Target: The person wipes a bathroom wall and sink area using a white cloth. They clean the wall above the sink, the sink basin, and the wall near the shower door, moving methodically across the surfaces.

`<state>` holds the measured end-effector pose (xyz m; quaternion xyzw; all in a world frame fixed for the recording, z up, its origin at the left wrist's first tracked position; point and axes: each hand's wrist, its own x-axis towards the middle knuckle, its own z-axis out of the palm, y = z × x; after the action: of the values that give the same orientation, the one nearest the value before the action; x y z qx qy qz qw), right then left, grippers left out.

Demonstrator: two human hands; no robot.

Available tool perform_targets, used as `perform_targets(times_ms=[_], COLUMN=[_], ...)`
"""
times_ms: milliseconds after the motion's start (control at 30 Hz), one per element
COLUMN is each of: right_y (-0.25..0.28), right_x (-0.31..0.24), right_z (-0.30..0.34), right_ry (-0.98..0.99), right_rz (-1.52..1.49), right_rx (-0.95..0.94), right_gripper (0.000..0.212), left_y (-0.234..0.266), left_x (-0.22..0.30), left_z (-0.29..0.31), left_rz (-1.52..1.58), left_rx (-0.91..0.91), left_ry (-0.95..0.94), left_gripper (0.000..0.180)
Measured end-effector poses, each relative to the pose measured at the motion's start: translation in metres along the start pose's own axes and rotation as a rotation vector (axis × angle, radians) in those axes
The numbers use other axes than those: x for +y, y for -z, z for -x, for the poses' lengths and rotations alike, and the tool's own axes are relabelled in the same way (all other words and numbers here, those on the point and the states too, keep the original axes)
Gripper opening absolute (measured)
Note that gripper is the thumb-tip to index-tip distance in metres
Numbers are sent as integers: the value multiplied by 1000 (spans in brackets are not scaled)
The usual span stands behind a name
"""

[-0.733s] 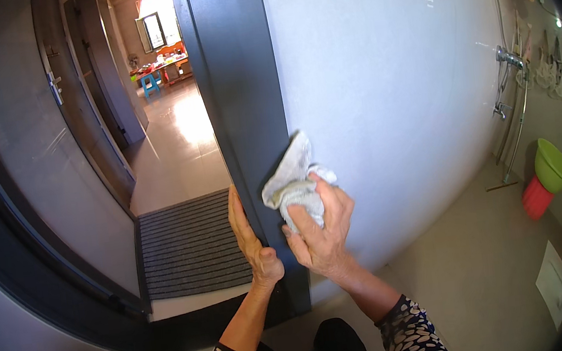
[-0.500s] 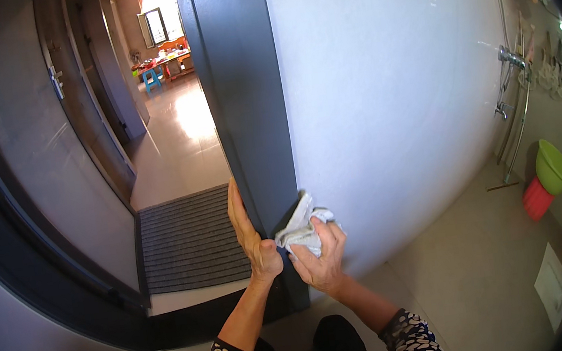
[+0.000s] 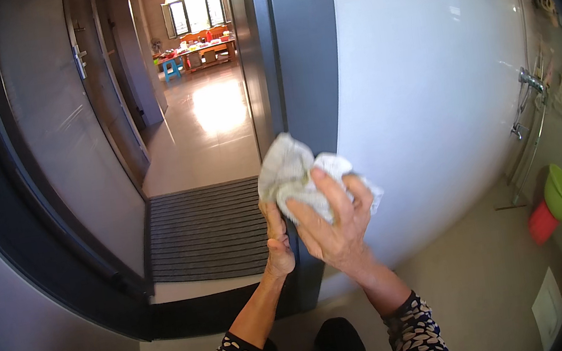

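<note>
A ribbed grey mat (image 3: 207,233) is lying on the pale floor (image 3: 202,160); farther back, a blue stool (image 3: 172,70) is standing by a table (image 3: 232,49) bearing small things (image 3: 209,37) I'm not quite making out. Off right, a green basin (image 3: 561,192) is sitting just beside a red container (image 3: 543,222).

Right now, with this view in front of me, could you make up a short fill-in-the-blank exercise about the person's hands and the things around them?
1. The crumpled whitish cloth is gripped in the person's ____ hand.
2. In this picture, the striped mat lies to the ____ of the cloth.
3. In the far room, the small stool is coloured ____.
4. The basin near the right edge is coloured ____.

Missing words: right; left; blue; green.
</note>
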<state>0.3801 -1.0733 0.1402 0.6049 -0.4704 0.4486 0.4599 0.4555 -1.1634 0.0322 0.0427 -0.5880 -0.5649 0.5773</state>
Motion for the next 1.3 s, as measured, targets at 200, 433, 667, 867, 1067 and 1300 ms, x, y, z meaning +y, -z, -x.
perform_targets(times_ms=[200, 433, 667, 867, 1067, 1300], right_y=[-14, -29, -16, -2, 3, 10], right_x=[-20, 4, 63, 107, 168, 206], right_z=[18, 84, 81, 69, 119, 216], right_ry=[-78, -323, -395, -451, -662, -1191], right_rz=[29, 39, 204, 285, 333, 262], right_rx=[128, 247, 338, 347, 505, 558], right_gripper=[35, 37, 47, 49, 48, 47], left_y=[-15, -13, 4, 42, 100, 95], left_x=[30, 35, 39, 54, 39, 33], left_z=[-14, -20, -16, -19, 7, 16], left_rz=[5, -268, -293, -378, -417, -464], left_rx=[28, 11, 135, 153, 188, 203], left_ry=[-45, -112, -89, -136, -224, -300], left_gripper=[108, 101, 98, 92, 86, 82])
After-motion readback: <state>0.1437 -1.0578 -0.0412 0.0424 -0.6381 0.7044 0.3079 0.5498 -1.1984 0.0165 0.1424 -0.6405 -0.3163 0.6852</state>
